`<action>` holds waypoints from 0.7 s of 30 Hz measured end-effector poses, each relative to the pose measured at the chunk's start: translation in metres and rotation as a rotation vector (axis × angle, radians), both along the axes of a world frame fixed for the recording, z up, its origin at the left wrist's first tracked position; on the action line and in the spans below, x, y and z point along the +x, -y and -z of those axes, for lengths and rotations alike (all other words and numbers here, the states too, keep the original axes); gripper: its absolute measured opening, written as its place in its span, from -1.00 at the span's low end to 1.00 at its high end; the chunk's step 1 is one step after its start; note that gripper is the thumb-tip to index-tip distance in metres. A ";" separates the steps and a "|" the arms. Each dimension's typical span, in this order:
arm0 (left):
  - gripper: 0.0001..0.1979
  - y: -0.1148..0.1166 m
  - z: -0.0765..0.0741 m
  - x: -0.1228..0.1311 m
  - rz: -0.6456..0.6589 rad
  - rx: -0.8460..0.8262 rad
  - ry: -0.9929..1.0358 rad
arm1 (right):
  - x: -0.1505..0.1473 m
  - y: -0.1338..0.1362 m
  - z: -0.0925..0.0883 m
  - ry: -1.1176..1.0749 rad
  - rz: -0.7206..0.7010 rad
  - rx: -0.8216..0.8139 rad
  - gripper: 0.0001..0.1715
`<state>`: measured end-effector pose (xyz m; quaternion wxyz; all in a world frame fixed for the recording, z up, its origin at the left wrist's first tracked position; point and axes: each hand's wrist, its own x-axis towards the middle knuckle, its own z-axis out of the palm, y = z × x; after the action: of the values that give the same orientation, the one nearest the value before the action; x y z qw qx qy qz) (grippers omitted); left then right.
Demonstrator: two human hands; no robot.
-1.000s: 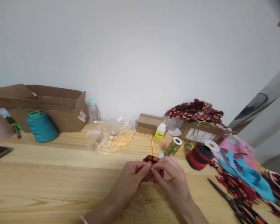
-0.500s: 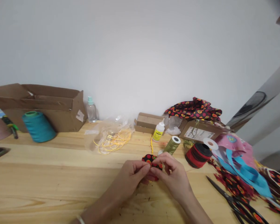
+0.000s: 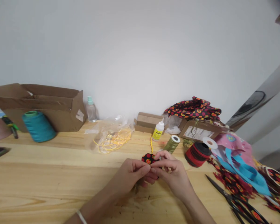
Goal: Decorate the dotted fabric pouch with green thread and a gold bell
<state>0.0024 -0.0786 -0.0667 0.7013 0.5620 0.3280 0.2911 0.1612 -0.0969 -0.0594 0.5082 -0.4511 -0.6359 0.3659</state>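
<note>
A small black fabric piece (image 3: 148, 158) with red and orange round motifs sits at the fingertips of both hands, partly hidden by them. A twisted yellow cord loop (image 3: 151, 143) runs up from its top edge. My left hand (image 3: 136, 172) is closed, thumb and index finger pinched at the piece's lower edge. My right hand (image 3: 171, 170) pinches against the left fingertips; whatever it grips is too small to make out. Some dark greenish strands (image 3: 137, 187) hang under my left hand.
Behind the hands stand a glue bottle (image 3: 158, 130), an olive thread spool (image 3: 173, 143) and a red-black ribbon roll (image 3: 198, 154). Black scissors (image 3: 231, 197) lie right, beside fabric scraps (image 3: 234, 182). Leftward are yellow cord (image 3: 118, 140), a teal thread cone (image 3: 38, 127) and a cardboard box (image 3: 67, 115).
My right hand's fingers have shifted and drawn closer against the left fingertips, covering more of the fabric's right side. The greenish strands under my left hand now show more clearly.
</note>
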 end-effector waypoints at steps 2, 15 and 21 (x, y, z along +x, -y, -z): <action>-0.66 0.000 0.003 0.000 0.010 -0.061 0.043 | 0.000 0.000 -0.001 -0.024 -0.007 -0.030 -0.96; -0.57 -0.002 0.005 0.001 0.023 0.017 -0.065 | -0.004 0.003 -0.005 0.032 0.032 -0.082 -0.97; -0.58 -0.003 0.006 0.000 0.026 0.177 -0.173 | -0.003 0.002 -0.004 0.051 0.042 -0.091 -0.95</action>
<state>0.0020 -0.0759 -0.0725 0.6217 0.6489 0.3529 0.2603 0.1582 -0.0992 -0.0553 0.4783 -0.4963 -0.6218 0.3718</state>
